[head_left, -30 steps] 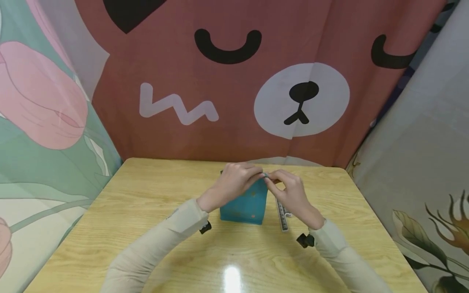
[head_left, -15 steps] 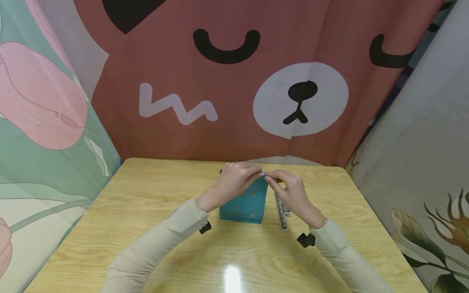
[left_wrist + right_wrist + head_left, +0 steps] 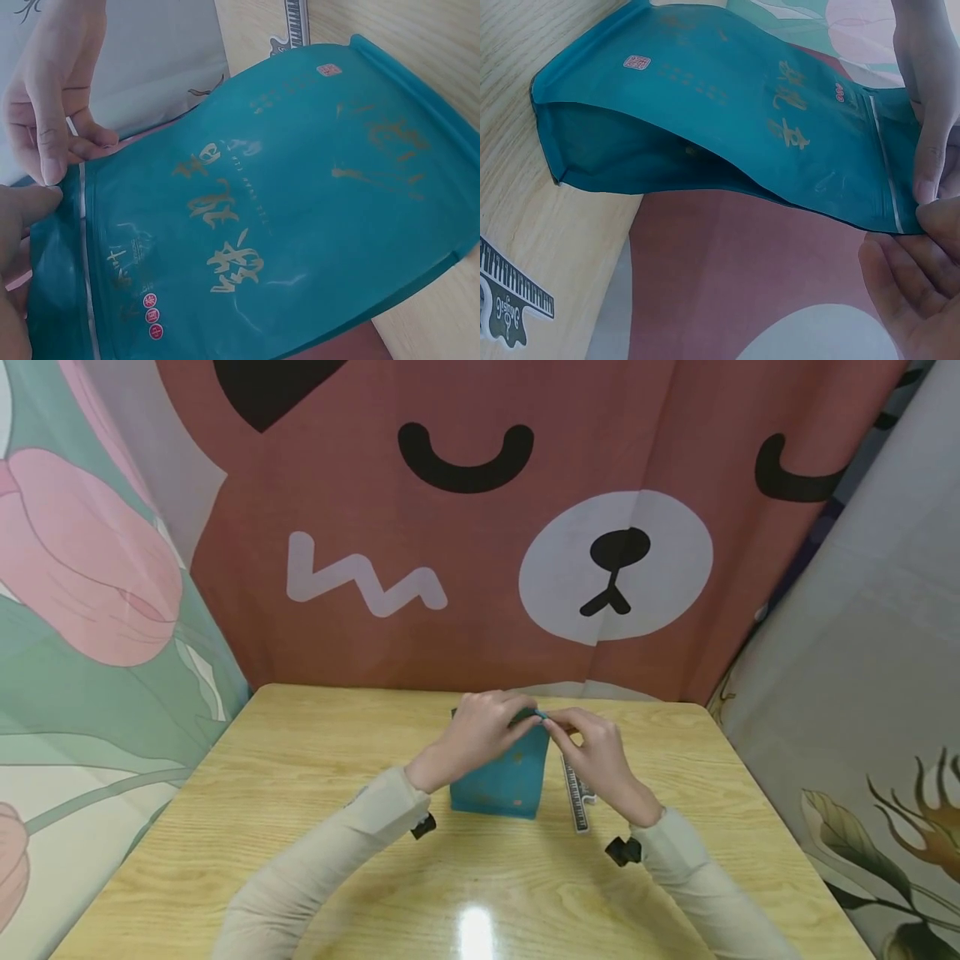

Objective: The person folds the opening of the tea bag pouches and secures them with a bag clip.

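A teal zip pouch (image 3: 498, 789) with gold lettering stands upright on the table. My left hand (image 3: 476, 731) reaches across its front and holds the top edge, covering much of the upper part. At the top right corner my right hand (image 3: 592, 756) pinches the edge between thumb and fingers, close against the left fingertips. In the left wrist view both thumbs lie on the strip above the pale line that runs across the pouch (image 3: 300, 172) near its top. The right wrist view shows the folded side of the pouch (image 3: 667, 161) and its flat base on the table.
A flat black-and-white piece with a piano-key pattern (image 3: 576, 797) lies on the wooden table (image 3: 345, 877), just right of the pouch. Printed curtains (image 3: 360, 643) hang behind the table and on both sides.
The left fingers have parted slightly from the left thumb, so more of the teal top edge shows between them. The pouch and the right hand stay almost in place.
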`<state>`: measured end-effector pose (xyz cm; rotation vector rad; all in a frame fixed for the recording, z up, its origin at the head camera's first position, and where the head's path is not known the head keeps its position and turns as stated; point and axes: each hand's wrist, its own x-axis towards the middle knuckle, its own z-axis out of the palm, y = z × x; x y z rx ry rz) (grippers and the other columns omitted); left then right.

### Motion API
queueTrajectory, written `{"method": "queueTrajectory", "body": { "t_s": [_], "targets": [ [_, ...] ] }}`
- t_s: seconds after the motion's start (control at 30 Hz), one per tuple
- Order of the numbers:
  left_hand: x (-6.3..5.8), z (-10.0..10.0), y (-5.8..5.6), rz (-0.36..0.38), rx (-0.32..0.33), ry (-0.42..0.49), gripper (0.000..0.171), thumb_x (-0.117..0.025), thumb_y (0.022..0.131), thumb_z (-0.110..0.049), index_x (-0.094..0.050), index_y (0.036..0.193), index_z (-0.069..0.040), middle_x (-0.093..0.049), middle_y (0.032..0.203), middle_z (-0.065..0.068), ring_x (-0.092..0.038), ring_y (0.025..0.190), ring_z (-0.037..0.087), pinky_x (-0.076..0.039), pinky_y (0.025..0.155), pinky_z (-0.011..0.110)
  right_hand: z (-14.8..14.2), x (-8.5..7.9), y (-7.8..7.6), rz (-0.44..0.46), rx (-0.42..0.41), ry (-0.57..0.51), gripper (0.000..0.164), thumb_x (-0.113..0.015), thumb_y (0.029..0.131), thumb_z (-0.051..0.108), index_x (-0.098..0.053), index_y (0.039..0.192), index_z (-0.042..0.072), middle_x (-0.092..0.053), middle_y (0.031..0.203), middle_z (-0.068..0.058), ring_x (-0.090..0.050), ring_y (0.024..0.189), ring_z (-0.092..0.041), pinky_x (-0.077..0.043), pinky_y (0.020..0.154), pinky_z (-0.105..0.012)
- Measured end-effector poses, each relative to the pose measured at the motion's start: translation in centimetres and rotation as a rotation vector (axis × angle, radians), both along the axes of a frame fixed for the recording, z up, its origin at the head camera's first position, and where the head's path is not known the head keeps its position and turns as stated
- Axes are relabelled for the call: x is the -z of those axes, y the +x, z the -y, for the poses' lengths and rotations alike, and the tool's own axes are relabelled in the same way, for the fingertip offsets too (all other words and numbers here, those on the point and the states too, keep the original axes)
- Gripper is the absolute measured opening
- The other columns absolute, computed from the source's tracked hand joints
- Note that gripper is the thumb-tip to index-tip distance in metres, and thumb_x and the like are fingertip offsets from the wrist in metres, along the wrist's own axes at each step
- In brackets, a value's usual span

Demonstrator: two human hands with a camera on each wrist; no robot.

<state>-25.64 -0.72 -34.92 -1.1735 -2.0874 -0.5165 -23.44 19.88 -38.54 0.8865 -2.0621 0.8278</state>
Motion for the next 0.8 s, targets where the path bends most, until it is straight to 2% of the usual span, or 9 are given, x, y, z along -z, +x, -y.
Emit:
{"method": "queueTrajectory", "body": {
  "t_s": [0.17, 0.33, 0.53, 0.8],
  "targets": [
    [0.2, 0.0, 0.0, -0.018, -0.016, 0.013, 0.016, -0.075, 0.091, -0.025, -0.074, 0.099, -0.011, -0.073, 0.09, -0.002, -0.064, 0.063, 0.007, -0.038, 0.047, 0.017, 0.1, 0.0, 0.1, 0.014, -0.011, -0.003, 0.019, -0.075, 0.083, -0.004, -0.075, 0.101, 0.002, -0.072, 0.085, -0.008, -0.069, 0.07, -0.016, -0.056, 0.061, -0.032],
    [0.2, 0.0, 0.1, -0.013, -0.012, 0.025, 0.015, -0.075, 0.091, -0.024, -0.074, 0.098, -0.01, -0.073, 0.09, -0.001, -0.066, 0.066, 0.007, -0.042, 0.05, 0.018, 0.0, -0.2, 0.3, 0.04, -0.027, 0.005, 0.015, -0.071, 0.089, -0.001, -0.074, 0.103, 0.001, -0.072, 0.088, -0.009, -0.068, 0.072, -0.016, -0.056, 0.062, -0.033],
    [0.1, 0.0, 0.1, -0.008, 0.002, 0.035, 0.014, -0.075, 0.091, -0.022, -0.074, 0.098, -0.01, -0.073, 0.088, -0.001, -0.065, 0.065, 0.007, -0.042, 0.05, 0.019, -0.3, -0.6, 0.4, 0.088, -0.057, 0.012, 0.017, -0.063, 0.094, -0.003, -0.072, 0.108, -0.001, -0.071, 0.086, -0.011, -0.065, 0.067, -0.016, -0.052, 0.057, -0.027],
    [0.1, 0.0, 0.2, -0.011, 0.031, 0.047, 0.01, -0.076, 0.09, -0.019, -0.073, 0.097, -0.012, -0.072, 0.086, -0.003, -0.062, 0.063, 0.005, -0.04, 0.05, 0.018, -0.6, -1.0, 0.2, 0.16, -0.14, -0.033, 0.023, -0.067, 0.088, -0.011, -0.074, 0.108, -0.001, -0.071, 0.086, -0.013, -0.066, 0.065, -0.021, -0.052, 0.061, -0.021]
  ]
}}
